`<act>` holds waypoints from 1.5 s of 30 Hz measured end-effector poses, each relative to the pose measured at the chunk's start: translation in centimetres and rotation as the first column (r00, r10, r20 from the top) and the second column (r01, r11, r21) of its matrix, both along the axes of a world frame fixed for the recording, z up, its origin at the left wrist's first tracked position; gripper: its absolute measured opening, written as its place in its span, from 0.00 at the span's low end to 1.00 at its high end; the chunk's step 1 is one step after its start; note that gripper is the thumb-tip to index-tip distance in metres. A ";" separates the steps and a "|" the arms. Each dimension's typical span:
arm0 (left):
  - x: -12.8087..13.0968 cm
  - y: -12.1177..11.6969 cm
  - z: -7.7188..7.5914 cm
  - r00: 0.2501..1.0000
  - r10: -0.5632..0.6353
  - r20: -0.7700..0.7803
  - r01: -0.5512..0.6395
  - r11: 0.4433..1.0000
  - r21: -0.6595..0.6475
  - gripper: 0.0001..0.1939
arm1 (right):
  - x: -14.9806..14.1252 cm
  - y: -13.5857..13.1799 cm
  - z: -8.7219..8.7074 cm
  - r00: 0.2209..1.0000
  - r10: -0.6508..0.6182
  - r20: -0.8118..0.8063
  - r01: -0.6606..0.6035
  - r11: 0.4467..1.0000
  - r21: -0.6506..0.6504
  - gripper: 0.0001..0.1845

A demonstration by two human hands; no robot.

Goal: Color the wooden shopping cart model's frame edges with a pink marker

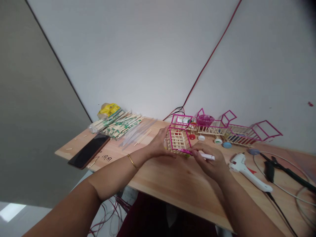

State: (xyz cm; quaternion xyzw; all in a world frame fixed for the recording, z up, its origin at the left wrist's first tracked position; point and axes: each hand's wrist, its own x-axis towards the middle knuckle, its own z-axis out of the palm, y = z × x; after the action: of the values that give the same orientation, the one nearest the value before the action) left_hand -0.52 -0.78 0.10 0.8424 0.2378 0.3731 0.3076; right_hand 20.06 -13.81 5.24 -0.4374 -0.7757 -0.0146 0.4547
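Observation:
A small basket built of thin wooden sticks (178,140) stands on the wooden table in front of me, its top edges painted magenta. My left hand (158,144) is closed around the basket's left side. In my right hand (211,163) is a white-handled paintbrush (207,156), pinched between thumb and fingers. The brush's magenta tip lies against the basket's near rim, which still shows some pale wood. Behind it sits a cup of magenta paint (206,120), among other stick baskets with magenta edges (213,131).
A glue gun (250,174) and cables lie to the right. Paint lids, including a blue one (227,144), sit behind my right hand. Bundled sticks (123,125), a yellow packet (108,109) and a phone (89,151) occupy the left. A wall rises behind the table.

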 end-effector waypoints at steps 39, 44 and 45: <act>0.0 -0.3 0.3 1.000 -0.010 -0.009 0.010 1.000 -0.027 0.72 | -1.4 -0.2 0.2 0.999 0.048 0.016 -0.049 0.999 0.017 0.07; -0.3 -0.2 0.1 0.999 -0.023 -0.035 0.020 0.996 -0.087 0.76 | -0.5 -0.2 0.3 0.999 -0.039 0.037 0.037 0.999 0.030 0.10; -0.3 -0.2 0.1 0.998 -0.026 -0.048 0.022 0.996 -0.092 0.76 | -0.3 -0.2 0.4 0.998 -0.055 0.034 0.054 0.998 0.044 0.10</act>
State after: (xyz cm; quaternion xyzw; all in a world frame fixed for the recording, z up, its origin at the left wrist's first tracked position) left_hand -0.86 -0.99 0.15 0.8392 0.2520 0.3372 0.3443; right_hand 19.78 -14.05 5.62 -0.4482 -0.7710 -0.0515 0.4495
